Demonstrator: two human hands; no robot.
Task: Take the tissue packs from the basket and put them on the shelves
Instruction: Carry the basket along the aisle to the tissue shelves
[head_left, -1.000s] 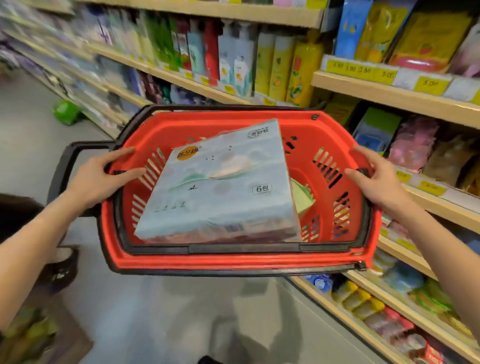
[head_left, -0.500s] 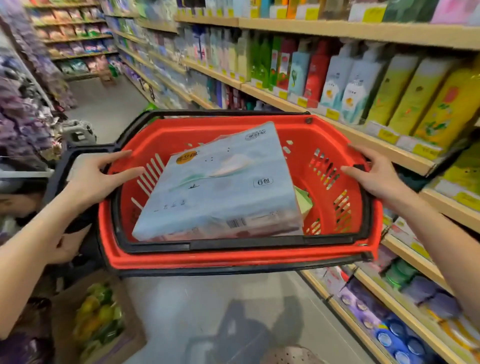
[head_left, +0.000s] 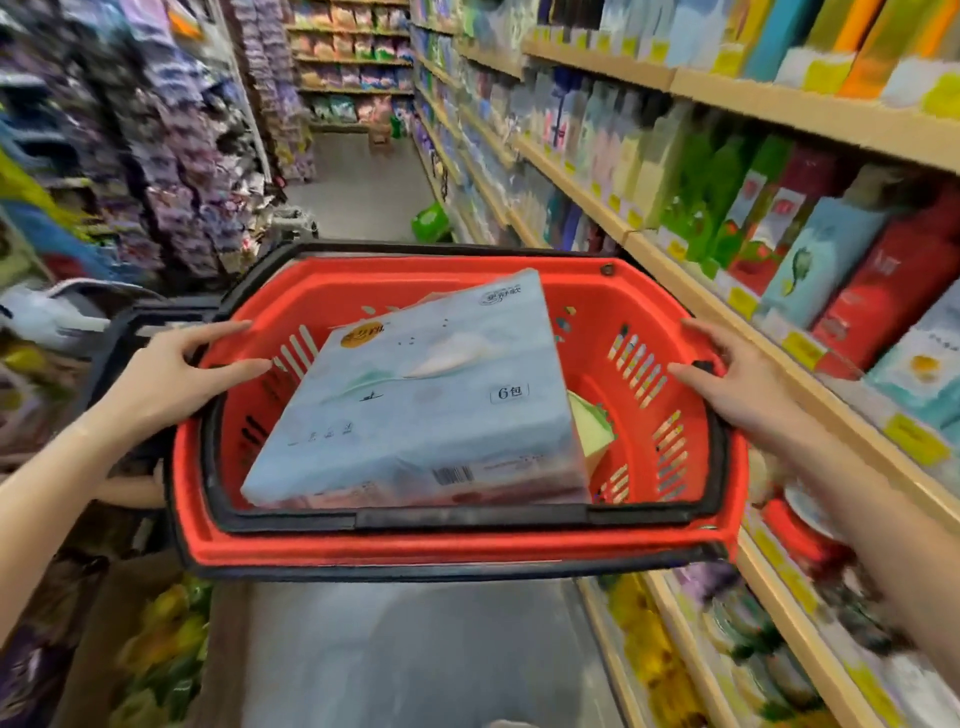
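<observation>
- Red plastic basket (head_left: 457, 551) with black trim is held off the aisle floor (head_left: 415, 654), carried between both hands.
- Left hand (head_left: 176, 374) grips the basket's left rim. The thumb reaches over onto the inner wall, and the fingers (head_left: 223, 330) lie along the top and outer side of the rim.
- Right hand (head_left: 737, 384) grips the right rim the same way, thumb inside the wall and fingers (head_left: 701, 338) over the rim's outer edge.
- Tissue pack (head_left: 426, 405), large, pale blue and marked "6包", lies inside the basket. It is tilted and turned slightly askew, and its near edge sits against the near wall beneath the folded black handle (head_left: 467, 517).
- The tissue pack lies between the two hands and touches neither. A strip of slotted red wall shows between it and each thumb, and the gap is wider on the right.
- Green pack (head_left: 592, 426) shows partly from under the tissue pack's right edge. The rest of it is hidden.
- Shelves (head_left: 691, 270) run along the right of the aisle, just beside the basket, and carry bottles, boxes and yellow price tags.
- Goods on the left side of the aisle are too blurred to identify.
</observation>
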